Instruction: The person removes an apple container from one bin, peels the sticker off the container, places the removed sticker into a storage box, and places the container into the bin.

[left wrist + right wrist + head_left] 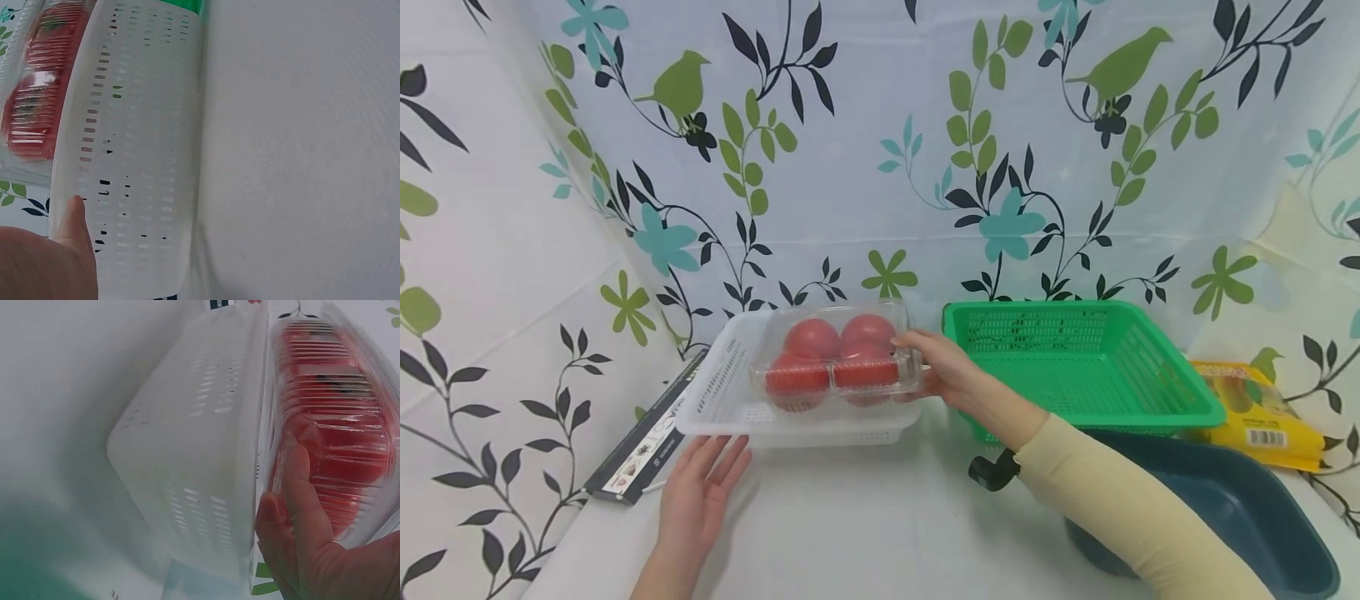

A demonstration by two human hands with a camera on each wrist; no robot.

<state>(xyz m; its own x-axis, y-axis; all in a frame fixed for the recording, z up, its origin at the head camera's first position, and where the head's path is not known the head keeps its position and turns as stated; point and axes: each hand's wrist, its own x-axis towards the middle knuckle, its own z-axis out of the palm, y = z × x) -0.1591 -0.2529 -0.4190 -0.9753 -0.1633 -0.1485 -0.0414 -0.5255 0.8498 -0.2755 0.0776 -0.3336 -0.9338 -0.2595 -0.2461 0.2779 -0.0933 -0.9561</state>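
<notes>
My right hand [946, 367] grips the right end of a clear plastic box [912, 377] of red tomatoes [812, 340]. The box is above the white perforated basket [718, 392]; in the right wrist view, fingers press its ribbed side, next to the basket wall [181, 450]. My left hand [696, 492] is at the basket's near left edge, fingers extended and their tips partly hidden by the rim. One digit [76, 219] lies against the basket's side in the left wrist view.
A green basket [1195, 417] stands to the right, with a dark blue basin [1247, 508] in front of it and a yellow packet [1270, 417] beside it. A long dark box [643, 446] lies left of the white basket. Patterned cloth [865, 150] hangs behind.
</notes>
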